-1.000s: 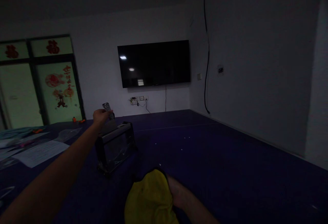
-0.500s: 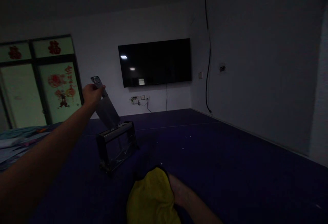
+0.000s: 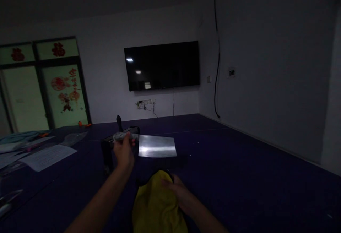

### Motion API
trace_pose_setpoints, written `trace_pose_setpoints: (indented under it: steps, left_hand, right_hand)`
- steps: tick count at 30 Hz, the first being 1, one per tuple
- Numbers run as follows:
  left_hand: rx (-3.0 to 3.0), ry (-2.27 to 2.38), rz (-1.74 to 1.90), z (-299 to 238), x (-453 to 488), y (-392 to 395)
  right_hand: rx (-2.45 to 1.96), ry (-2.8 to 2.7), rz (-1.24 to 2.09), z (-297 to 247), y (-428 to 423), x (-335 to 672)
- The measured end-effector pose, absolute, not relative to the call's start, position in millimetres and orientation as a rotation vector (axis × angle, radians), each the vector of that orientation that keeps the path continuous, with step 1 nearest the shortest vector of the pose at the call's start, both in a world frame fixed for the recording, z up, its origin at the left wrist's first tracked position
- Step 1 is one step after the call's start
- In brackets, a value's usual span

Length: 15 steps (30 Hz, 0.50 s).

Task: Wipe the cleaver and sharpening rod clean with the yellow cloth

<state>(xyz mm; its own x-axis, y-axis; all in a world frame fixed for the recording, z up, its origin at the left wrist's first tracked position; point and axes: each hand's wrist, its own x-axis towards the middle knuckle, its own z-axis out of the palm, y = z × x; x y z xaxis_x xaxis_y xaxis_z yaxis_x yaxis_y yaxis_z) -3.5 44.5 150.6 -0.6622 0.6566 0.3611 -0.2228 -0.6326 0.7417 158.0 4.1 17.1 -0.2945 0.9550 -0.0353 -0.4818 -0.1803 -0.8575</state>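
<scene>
My left hand (image 3: 124,152) is closed round the handle of a cleaver (image 3: 157,146), which seems wrapped in something clear. Its broad shiny blade lies level and points right. Behind that hand stands a dark-framed knife block (image 3: 107,156), partly hidden by hand and blade. A black handle (image 3: 119,122) sticks up at its top. Nearer to me, my right hand (image 3: 179,190) grips a yellow cloth item (image 3: 157,204) with a dark edge, its thumb on top. I cannot make out exactly what the item is.
Papers (image 3: 49,156) and other loose items lie on the purple-covered table (image 3: 229,176) at left. Small orange things (image 3: 84,124) sit near the far edge. Tiny white scraps (image 3: 195,143) dot the surface. A television (image 3: 162,66) hangs on the wall beyond.
My left hand has brought the cleaver down and right, away from the top of the knife block, turning the blade level. My right thumb now shows on top of the yellow cloth item.
</scene>
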Motion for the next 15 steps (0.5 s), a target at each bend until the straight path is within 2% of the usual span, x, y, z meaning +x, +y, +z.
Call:
trace_pose_setpoints:
  steps: [5, 15]
  left_hand:
    - [0.566, 0.89, 2.131, 104.1, 8.3, 39.1]
    - [0.391, 0.799, 2.034, 88.0, 14.3, 26.0]
  right_hand:
    - [-0.702, -0.715, 1.681, 17.8, -3.9, 146.1]
    - [-0.61, -0.599, 1.58, 21.0, 0.1, 141.7]
